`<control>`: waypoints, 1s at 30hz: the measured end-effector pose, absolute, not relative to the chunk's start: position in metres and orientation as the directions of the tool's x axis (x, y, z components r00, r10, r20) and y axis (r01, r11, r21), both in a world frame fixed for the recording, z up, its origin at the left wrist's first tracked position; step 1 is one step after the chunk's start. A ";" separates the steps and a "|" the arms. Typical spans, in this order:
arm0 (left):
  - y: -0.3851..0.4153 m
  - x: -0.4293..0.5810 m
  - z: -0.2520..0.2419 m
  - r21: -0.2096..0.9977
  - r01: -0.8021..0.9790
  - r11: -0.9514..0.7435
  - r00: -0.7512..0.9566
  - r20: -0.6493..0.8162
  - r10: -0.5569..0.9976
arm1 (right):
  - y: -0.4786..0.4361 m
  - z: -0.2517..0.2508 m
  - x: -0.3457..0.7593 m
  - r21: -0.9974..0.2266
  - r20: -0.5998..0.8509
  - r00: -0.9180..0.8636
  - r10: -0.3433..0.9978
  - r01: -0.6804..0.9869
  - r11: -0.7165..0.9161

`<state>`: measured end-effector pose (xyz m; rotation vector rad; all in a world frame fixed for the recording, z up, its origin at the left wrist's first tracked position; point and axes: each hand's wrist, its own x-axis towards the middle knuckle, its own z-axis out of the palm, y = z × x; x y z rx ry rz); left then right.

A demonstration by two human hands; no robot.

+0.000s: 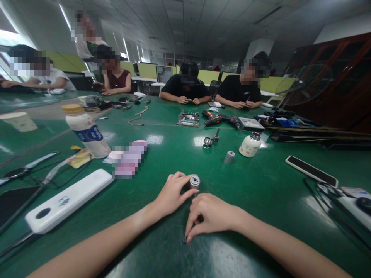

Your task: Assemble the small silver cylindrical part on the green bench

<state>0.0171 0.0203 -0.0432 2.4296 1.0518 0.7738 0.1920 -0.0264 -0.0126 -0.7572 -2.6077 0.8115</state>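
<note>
My left hand (173, 194) is curled around a small silver metal cylinder (194, 181), which stands on the green table (261, 185) near the front centre. My right hand (210, 216) lies just behind and to the right of it, fingers bent down, fingertips pressing a tiny dark part (184, 240) against the table; what that part is I cannot make out. A second grey cylinder (229, 157) stands farther out. Beyond it sit a metal ring piece (208, 142) and a small dark knob (216, 135).
A white rounded jar (249, 145) stands right of centre, a phone (311, 171) at right. At left are a white bottle (87, 132) and a long white case (68, 200). A circuit board (188, 118) and a power drill (222, 120) lie farther back. Several people sit around the far side.
</note>
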 end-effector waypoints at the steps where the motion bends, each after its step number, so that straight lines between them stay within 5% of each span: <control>1: 0.020 0.017 -0.043 0.537 0.542 -0.646 0.568 0.333 0.753 | -0.026 -0.011 0.193 -0.612 0.124 -0.813 0.570 0.389 0.688; 7: 0.020 0.018 -0.041 0.534 0.544 -0.647 0.574 0.326 0.751 | -0.029 -0.012 0.192 -0.648 0.100 -0.830 0.549 0.364 0.669; 15: 0.021 0.016 -0.044 0.536 0.544 -0.646 0.575 0.323 0.752 | -0.026 -0.016 0.189 -0.688 0.242 -0.770 0.591 0.294 0.664; 21: 0.021 0.016 -0.045 0.543 0.523 -0.657 0.580 0.338 0.741 | -0.009 0.000 0.202 -0.610 0.414 -0.290 0.863 0.615 0.500; 30: 0.019 0.017 -0.043 0.547 0.540 -0.640 0.554 0.342 0.759 | -0.006 -0.008 0.204 -0.528 0.359 -0.233 0.904 0.748 0.402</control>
